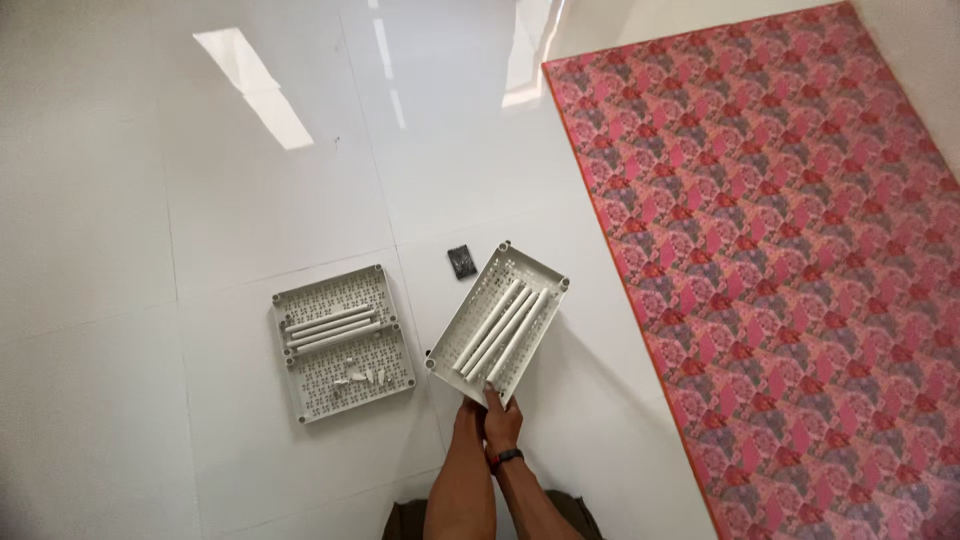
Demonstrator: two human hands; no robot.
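White shelf panel, long axis up-right.

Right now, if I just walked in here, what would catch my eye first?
Most likely the big pink patterned rug covering the right side of the glossy white tiled floor. Next, at bottom centre, both hands hold up a white perforated plastic tray with white tubes lying in it. To its left, a second perforated tray lies flat on the floor with more tubes and small white pieces in it.
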